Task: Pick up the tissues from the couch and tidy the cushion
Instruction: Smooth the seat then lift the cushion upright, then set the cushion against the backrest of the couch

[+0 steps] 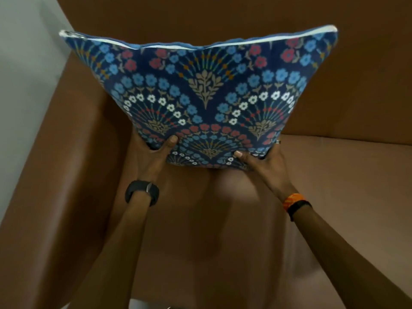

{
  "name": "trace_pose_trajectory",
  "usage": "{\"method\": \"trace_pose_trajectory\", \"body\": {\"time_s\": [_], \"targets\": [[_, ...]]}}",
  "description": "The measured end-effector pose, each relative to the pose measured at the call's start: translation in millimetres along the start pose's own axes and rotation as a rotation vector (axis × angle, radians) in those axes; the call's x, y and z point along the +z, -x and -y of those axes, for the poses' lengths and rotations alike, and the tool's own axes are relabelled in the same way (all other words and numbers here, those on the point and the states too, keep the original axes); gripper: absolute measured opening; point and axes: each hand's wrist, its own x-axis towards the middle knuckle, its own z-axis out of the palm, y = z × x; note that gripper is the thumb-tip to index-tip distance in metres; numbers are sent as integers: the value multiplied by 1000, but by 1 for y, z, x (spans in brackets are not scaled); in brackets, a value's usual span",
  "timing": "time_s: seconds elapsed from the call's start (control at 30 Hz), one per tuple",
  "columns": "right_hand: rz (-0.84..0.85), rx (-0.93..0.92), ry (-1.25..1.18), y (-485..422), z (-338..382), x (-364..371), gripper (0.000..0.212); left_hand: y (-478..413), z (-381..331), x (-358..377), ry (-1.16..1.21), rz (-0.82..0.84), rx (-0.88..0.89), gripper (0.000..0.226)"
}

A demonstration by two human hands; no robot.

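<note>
A dark blue cushion point(200, 92) with a floral fan pattern and a white zip along its top edge is held upright above the brown couch seat point(323, 186). My left hand point(153, 155) grips its lower left corner, thumb on the front. At the lower right corner my right hand point(265, 161) holds it the same way. The cushion's bottom edge hangs a little above the seat and casts a shadow there. No tissues show in this view.
The couch's left armrest point(73, 175) rises beside my left arm, and the backrest point(356, 74) stands behind the cushion. A pale wall point(24, 85) lies to the left. The seat stretches away to the right.
</note>
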Motion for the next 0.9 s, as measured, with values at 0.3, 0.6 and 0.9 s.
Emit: {"method": "trace_pose_trajectory", "body": {"time_s": [0.3,0.6,0.9], "targets": [[-240,-60,999,85,-69,-74,76,172,60,130,-823,194,110,87],[-157,43,1268,140,-160,-276,94,270,65,311,-997,592,574,81],[-340,188,1100,178,-180,-468,90,318,-34,497,-801,754,751,82]]}}
